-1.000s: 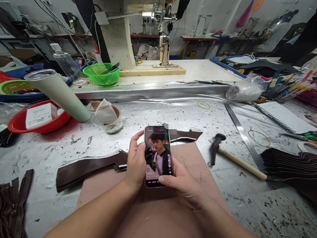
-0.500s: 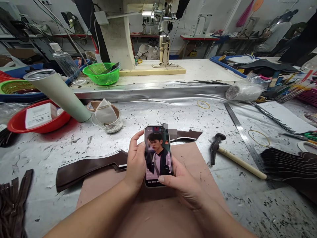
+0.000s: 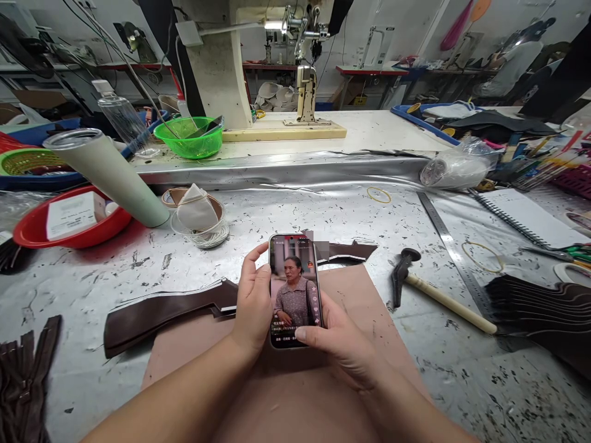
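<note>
A phone (image 3: 295, 289) is held upright between both hands, its lit screen showing a person in a patterned top. My left hand (image 3: 253, 301) grips its left edge, fingers wrapped partly behind it. On the other side, my right hand (image 3: 341, 338) holds the lower right edge, with the thumb over the bottom of the screen. Beneath the hands lies a pinkish-brown sheet (image 3: 364, 301). A dark brown leather piece (image 3: 161, 314) rests to the left, partly behind my left hand. Another dark piece (image 3: 353, 251) shows beyond the phone at right.
A hammer (image 3: 447, 301), a metal ruler (image 3: 443, 234) and stacked dark strips (image 3: 530, 314) lie at right. Zippers (image 3: 32, 381), a red basin (image 3: 28, 231) and a pale tumbler (image 3: 115, 178) are at left. A sewing machine (image 3: 307, 92) stands at the back.
The picture on the phone screen has changed from one person to another. Both hands and the phone have stayed in place.
</note>
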{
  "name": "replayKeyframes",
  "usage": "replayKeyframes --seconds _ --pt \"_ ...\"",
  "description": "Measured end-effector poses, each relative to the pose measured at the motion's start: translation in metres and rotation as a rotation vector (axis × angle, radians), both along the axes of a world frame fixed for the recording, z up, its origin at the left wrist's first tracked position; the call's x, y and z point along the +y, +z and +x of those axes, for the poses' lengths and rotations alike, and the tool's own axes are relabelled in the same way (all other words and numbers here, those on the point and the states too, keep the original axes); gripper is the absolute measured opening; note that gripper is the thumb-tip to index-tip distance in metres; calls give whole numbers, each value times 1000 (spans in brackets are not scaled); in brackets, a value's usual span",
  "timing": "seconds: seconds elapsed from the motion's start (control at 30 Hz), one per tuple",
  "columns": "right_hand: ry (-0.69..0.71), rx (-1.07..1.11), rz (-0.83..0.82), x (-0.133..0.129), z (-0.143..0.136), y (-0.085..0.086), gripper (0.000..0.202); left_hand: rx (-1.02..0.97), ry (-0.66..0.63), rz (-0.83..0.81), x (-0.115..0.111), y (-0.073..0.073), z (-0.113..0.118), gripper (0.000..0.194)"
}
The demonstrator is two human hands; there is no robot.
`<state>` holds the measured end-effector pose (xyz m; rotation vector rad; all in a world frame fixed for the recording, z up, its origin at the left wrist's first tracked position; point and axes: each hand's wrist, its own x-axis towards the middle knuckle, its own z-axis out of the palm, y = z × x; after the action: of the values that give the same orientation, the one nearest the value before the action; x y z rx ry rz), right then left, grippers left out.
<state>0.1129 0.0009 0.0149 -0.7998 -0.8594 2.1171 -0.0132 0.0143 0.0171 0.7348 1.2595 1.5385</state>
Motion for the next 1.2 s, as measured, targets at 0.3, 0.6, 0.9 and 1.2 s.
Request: replayKeyframes --seconds 0.3,0.6,0.9,1.2 --pt "-17 -68 -17 0 0 1 56 6 -8 -16 1 0 0 34" --pt "17 -10 10 0 1 -1 58 -27 -27 -9 1 0 -1 36" --pt "-19 -39 -6 -2 0 5 55 -71 5 6 1 3 3 36" --pt "-14 -41 -2 -1 0 6 54 -42 -14 1 1 1 0 40"
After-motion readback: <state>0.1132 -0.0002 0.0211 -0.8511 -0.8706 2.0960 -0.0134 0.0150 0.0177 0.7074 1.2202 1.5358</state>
